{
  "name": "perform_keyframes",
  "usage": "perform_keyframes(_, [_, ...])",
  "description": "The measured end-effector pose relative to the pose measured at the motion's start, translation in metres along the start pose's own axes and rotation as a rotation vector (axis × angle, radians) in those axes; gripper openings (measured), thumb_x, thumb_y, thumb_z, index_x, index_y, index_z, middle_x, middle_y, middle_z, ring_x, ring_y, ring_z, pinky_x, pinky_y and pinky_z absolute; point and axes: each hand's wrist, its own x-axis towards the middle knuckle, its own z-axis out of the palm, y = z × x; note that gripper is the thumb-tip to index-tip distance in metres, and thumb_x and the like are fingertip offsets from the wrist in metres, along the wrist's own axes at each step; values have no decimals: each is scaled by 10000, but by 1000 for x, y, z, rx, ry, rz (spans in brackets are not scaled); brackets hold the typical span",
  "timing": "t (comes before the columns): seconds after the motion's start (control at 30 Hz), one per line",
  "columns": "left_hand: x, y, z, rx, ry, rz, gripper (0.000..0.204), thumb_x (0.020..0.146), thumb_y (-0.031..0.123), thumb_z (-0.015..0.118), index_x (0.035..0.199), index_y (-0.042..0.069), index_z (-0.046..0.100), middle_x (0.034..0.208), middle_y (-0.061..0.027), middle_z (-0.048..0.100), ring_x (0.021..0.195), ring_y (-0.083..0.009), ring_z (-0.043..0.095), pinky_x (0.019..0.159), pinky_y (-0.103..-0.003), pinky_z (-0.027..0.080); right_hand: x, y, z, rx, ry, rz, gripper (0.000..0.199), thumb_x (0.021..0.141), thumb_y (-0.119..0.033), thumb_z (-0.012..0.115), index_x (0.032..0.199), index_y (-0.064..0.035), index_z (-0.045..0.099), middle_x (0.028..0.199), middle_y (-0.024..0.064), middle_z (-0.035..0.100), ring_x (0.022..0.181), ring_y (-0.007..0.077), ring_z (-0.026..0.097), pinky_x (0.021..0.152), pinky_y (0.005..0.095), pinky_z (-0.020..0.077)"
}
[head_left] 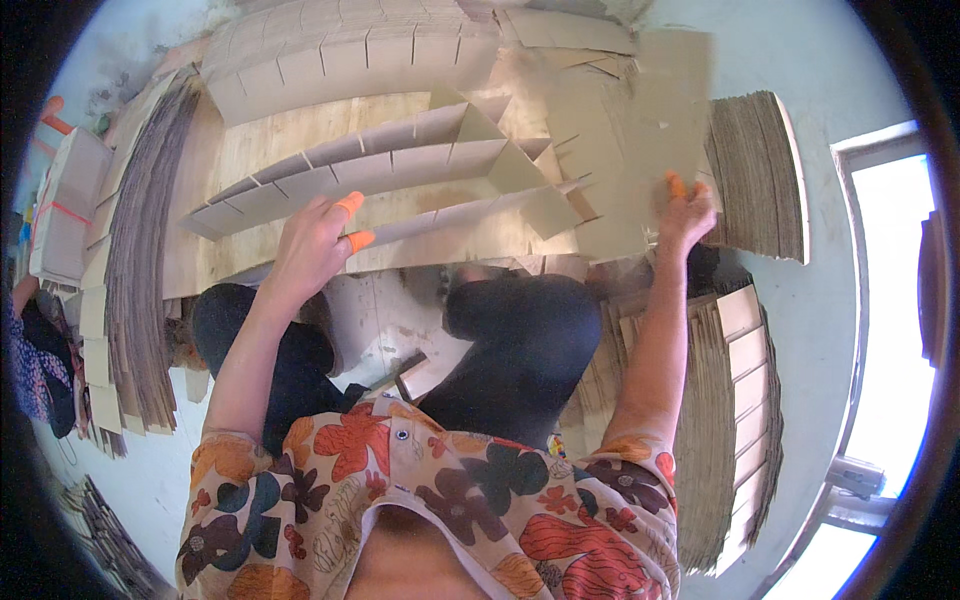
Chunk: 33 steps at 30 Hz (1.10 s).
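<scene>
Wooden tabletop (pixel 192 265) spans twelve o'clock, slotted cardboard strips (pixel 410 170) standing at eleven. Right hand (pixel 688 212), at two, pinches a blurred cardboard sheet (pixel 675 105); left hand (pixel 312 245), at ten, hold unclear.

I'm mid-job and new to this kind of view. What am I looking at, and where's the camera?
There is no machine here: these are a person's own bare hands, with orange covers on some fingertips. The single picture comes from a wide fisheye camera on the head, looking down, so straight edges bend near the rim. Picture left is the person's left.

On the pale wooden surface stand long slotted cardboard strips, with shorter crosspieces set across their right part. The right hand holds a blurred cardboard piece. The left hand is by the strips; whether it grips one is unclear.
</scene>
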Motion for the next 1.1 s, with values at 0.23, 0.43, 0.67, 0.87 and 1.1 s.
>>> perform_keyframes(0.23, [0, -2, 22, 15, -77, 68, 332, 733, 192, 698, 989, 1, 607, 778, -155, 621, 817, -321, 585, 676, -427, 464, -1, -95, -56, 491, -191, -353, 517, 735, -154, 755, 1209, -46, 579, 888, 71, 658, 698, 159, 537, 700, 262, 465])
perform_keyframes(0.43, [5, 1, 38, 37, -83, 45, 278, 734, 164, 700, 982, 51, 643, 758, -145, 611, 737, -320, 602, 628, -428, 473, -46, -133, -35, 580, -630, -534, 548, 714, -97, 758, 1230, -67, 574, 673, 62, 557, 555, 105, 403, 558, 242, 412])
perform_keyframes(0.67, [7, -8, 51, -6, 10, 101, 159, 745, 121, 686, 886, 50, 669, 725, -160, 609, 661, -334, 610, 591, -423, 485, -62, -158, -36, 348, -641, -669, 527, 714, -44, 732, 1216, -55, 572, 710, 207, 614, 555, 184, 567, 571, 319, 464])
perform_keyframes(0.87, [11, -13, 52, -18, 4, 104, 155, 741, 103, 687, 879, 37, 666, 705, -176, 602, 671, -340, 610, 598, -418, 488, -56, -154, -28, 455, -699, -596, 574, 718, -58, 743, 1257, -90, 548, 696, -13, 304, 592, 58, 324, 529, 194, 322])
perform_keyframes(1.1, [17, -16, 50, -9, -52, 147, 195, 741, 150, 704, 891, 31, 669, 728, -173, 616, 690, -332, 614, 595, -408, 490, -64, -148, -10, 383, -720, -613, 529, 724, -84, 742, 1221, -56, 565, 802, 231, 624, 637, 216, 619, 620, 330, 487])
